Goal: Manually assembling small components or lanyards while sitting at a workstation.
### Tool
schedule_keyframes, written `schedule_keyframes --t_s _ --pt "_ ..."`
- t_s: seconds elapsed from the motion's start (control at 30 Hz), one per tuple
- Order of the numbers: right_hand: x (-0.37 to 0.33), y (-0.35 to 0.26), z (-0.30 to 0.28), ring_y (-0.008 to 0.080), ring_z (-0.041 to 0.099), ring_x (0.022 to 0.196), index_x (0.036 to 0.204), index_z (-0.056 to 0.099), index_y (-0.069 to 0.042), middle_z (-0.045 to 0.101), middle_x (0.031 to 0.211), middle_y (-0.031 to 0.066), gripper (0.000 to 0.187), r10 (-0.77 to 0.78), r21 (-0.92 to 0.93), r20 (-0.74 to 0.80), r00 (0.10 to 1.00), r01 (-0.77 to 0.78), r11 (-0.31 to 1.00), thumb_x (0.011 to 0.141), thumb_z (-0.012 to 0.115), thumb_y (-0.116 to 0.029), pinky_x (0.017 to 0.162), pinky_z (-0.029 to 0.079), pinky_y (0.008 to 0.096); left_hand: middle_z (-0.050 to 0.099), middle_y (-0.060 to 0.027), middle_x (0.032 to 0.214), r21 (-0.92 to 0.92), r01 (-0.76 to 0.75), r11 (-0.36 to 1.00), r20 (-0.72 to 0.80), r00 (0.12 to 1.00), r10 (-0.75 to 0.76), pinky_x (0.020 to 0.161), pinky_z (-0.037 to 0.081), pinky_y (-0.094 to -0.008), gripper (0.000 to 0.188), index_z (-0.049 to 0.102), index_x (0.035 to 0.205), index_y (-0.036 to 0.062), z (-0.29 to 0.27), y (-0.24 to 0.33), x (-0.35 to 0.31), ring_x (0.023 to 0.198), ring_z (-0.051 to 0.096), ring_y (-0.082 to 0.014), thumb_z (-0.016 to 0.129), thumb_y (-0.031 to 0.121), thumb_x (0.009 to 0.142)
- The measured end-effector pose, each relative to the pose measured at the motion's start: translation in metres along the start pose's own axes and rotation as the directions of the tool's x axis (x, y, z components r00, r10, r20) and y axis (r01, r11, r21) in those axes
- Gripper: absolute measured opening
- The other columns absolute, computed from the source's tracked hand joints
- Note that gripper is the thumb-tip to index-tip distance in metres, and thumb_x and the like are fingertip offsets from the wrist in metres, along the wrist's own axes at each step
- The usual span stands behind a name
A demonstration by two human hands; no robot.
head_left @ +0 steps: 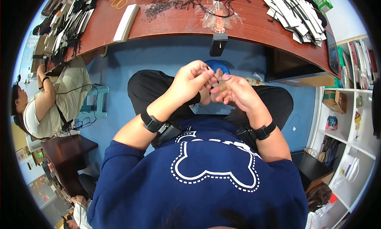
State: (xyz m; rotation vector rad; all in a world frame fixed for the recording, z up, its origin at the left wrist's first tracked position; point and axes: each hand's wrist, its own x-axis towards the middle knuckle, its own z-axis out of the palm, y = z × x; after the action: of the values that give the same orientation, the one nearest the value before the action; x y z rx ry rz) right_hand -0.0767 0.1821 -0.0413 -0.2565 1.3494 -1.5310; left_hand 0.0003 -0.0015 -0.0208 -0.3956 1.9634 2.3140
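My left hand [192, 81] is closed in a pinch, with a bit of thin black cord [207, 68] showing at its fingertips. Close against it, my right hand [237, 93] has its thumb and forefinger drawn together, the other fingers curled. Whatever sits between the right fingertips is too small and blurred to make out. Both hands are raised above my lap, short of the table edge. Beyond them, a stack of narrow dark strips [219, 44] juts over that edge beside a crumpled clear plastic bag [214, 21].
On the red-brown table [166, 26] lie a white strip stack [127, 22], small black pieces [160, 8], black cords [222, 0] and a heap of white strips [295, 16]. A person [51, 98] sits at the left by a teal stool [97, 100]. White shelves [345, 129] stand right.
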Motion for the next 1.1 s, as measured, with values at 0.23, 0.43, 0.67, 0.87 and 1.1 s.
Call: schedule_keyframes --t_s 0.23,0.43,0.67,0.87,1.1 --pt "-0.018 -0.025 0.024 0.0346 0.058 0.071 0.078 0.059 -0.001 0.057 0.075 0.0146 0.031 -0.496 -0.983 -0.030 0.868 0.065 0.172 0.068 0.072 -0.027 0.066 0.048 0.0400 0.065 -0.0037 0.089 -0.113 -0.133 0.985 -0.107 0.987 0.122 0.056 0.041 -0.0178 0.005 0.055 0.088 0.0091 -0.026 0.029 0.002 0.069 0.056 -0.0056 0.058 0.011 0.091" --pt "-0.023 -0.131 -0.027 0.0348 0.060 0.085 0.095 0.059 0.000 0.059 0.087 0.0206 0.034 -0.676 -0.965 -0.195 0.710 -0.015 0.263 0.077 0.066 -0.029 0.076 0.047 0.0394 0.066 -0.0023 0.089 0.449 -0.427 0.785 -0.260 0.778 0.572 0.070 0.048 -0.0245 0.017 0.061 0.106 0.0031 -0.064 0.068 0.011 0.081 0.060 -0.0088 0.058 0.010 0.091" --pt "0.010 -0.198 -0.098 0.0372 0.051 0.109 0.127 0.047 0.001 0.052 0.118 0.0223 0.066 -0.943 -0.914 -0.049 0.330 -0.396 -0.091 0.073 0.074 -0.027 0.094 0.041 0.0434 0.065 -0.0222 0.093 0.928 0.329 0.173 -0.352 0.627 0.695 0.078 0.050 -0.0436 0.038 0.058 0.116 0.0039 -0.170 0.103 0.036 0.089 0.063 -0.0365 0.062 0.024 0.084" --pt "0.006 -0.138 -0.060 0.0349 0.052 0.103 0.112 0.059 -0.005 0.056 0.108 0.0181 0.040 -0.972 -0.997 0.077 0.221 0.024 -0.073 0.073 0.068 -0.012 0.092 0.040 0.0438 0.065 -0.0221 0.091 0.929 0.314 0.196 -0.345 0.546 0.764 0.075 0.050 -0.0438 0.039 0.055 0.121 0.0046 -0.168 0.103 0.033 0.084 0.064 -0.0364 0.060 0.021 0.085" --pt "-0.006 -0.050 0.017 0.0021 0.050 0.067 0.106 0.065 -0.004 0.058 0.081 -0.0025 0.021 -0.679 -0.495 -0.185 0.710 0.530 0.689 0.085 0.065 -0.006 0.058 0.041 0.0174 0.062 -0.0009 0.082 0.510 -0.276 0.815 -0.164 0.899 0.407 0.067 0.047 -0.0247 0.021 0.062 0.101 0.0011 -0.044 0.049 0.005 0.074 0.055 -0.0075 0.068 0.011 0.084"
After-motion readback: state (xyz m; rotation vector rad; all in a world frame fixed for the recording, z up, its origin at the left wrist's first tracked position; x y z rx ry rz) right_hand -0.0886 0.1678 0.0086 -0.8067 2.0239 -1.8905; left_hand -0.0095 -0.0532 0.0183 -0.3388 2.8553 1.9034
